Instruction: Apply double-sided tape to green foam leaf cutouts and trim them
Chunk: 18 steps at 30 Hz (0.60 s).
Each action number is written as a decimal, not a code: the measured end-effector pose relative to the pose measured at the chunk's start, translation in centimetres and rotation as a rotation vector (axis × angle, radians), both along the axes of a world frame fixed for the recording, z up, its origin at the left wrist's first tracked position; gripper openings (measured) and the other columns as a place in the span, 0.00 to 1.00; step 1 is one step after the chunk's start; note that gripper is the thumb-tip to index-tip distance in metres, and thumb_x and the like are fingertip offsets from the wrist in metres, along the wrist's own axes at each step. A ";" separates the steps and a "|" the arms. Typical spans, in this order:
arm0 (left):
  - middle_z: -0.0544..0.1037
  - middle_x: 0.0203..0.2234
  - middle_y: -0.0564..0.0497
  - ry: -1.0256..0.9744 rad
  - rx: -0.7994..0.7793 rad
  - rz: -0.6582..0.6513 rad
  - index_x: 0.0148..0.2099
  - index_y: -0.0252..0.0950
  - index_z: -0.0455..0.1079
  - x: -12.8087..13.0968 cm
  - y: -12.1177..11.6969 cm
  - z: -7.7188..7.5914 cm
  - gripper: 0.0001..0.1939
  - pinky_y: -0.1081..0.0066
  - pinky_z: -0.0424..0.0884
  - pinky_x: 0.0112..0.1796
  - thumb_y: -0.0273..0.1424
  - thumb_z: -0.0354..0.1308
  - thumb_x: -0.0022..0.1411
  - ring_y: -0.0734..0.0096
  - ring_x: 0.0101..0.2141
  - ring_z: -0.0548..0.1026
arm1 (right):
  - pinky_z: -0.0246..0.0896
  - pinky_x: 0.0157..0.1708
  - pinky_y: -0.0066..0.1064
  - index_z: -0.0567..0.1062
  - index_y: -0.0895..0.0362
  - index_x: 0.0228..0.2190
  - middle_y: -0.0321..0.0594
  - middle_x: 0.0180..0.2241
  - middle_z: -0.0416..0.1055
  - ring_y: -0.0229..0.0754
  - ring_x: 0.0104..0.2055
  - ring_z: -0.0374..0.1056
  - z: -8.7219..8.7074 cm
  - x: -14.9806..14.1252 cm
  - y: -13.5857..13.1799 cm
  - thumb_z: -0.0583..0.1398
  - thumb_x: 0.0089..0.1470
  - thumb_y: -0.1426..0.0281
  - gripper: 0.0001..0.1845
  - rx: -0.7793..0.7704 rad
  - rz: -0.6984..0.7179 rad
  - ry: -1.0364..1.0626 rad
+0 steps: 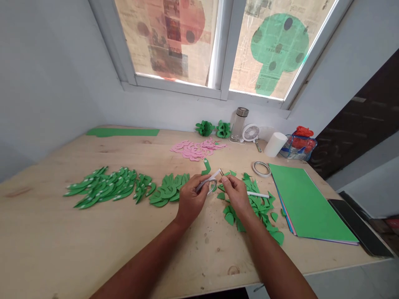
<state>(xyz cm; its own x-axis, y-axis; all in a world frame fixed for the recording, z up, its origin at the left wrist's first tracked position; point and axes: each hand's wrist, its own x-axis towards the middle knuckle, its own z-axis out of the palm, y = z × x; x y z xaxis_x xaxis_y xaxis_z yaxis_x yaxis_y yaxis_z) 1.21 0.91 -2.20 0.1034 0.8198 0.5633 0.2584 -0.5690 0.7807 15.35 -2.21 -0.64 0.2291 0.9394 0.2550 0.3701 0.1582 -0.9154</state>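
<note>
White tape (214,174) sits partly hidden in the left hand (192,194).

Green cut-outs (168,191): matt paper. Tabletop (140,236): smooth, knotted wood. Bottle cap (242,111): shiny metal.

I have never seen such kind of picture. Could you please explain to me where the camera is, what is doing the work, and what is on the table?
There is no machine here: a person works with two bare hands. The single picture comes from a camera worn on that person's head, looking forward and down.

On the pale wooden table lie curved green paper pieces with whitish patches, loose green paper scraps, thin pink paper pieces and a stack of coloured sheets with green on top.

The left hand holds a pale, ring-shaped roll of tape. The right hand has its fingertips near the roll's white strip; whether they pinch it is too small to tell.
</note>
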 end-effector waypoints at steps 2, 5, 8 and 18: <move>0.77 0.32 0.49 0.004 0.000 -0.007 0.40 0.36 0.73 0.0 -0.1 0.0 0.10 0.72 0.70 0.34 0.29 0.54 0.55 0.70 0.32 0.74 | 0.43 0.22 0.26 0.71 0.58 0.25 0.30 0.18 0.50 0.34 0.22 0.48 0.0 0.0 0.0 0.52 0.54 0.58 0.18 -0.006 0.006 0.006; 0.77 0.33 0.49 0.008 -0.004 -0.027 0.40 0.36 0.73 0.0 -0.1 0.0 0.10 0.71 0.70 0.35 0.29 0.54 0.55 0.70 0.33 0.74 | 0.43 0.22 0.26 0.70 0.58 0.24 0.30 0.18 0.51 0.34 0.22 0.49 0.1 -0.1 -0.1 0.52 0.53 0.58 0.18 -0.009 0.013 0.016; 0.77 0.33 0.49 0.004 -0.007 -0.040 0.40 0.36 0.73 0.1 -0.1 0.0 0.10 0.71 0.70 0.35 0.28 0.53 0.55 0.70 0.33 0.74 | 0.43 0.22 0.26 0.70 0.58 0.23 0.30 0.18 0.51 0.34 0.22 0.48 0.1 -0.1 -0.1 0.52 0.53 0.58 0.18 -0.003 0.018 0.030; 0.77 0.32 0.49 0.021 -0.001 -0.057 0.40 0.36 0.73 0.1 0.0 0.0 0.10 0.73 0.70 0.34 0.28 0.53 0.56 0.71 0.32 0.74 | 0.44 0.22 0.26 0.70 0.58 0.24 0.31 0.18 0.53 0.34 0.22 0.50 0.0 -0.1 0.0 0.53 0.53 0.58 0.17 -0.005 0.015 0.029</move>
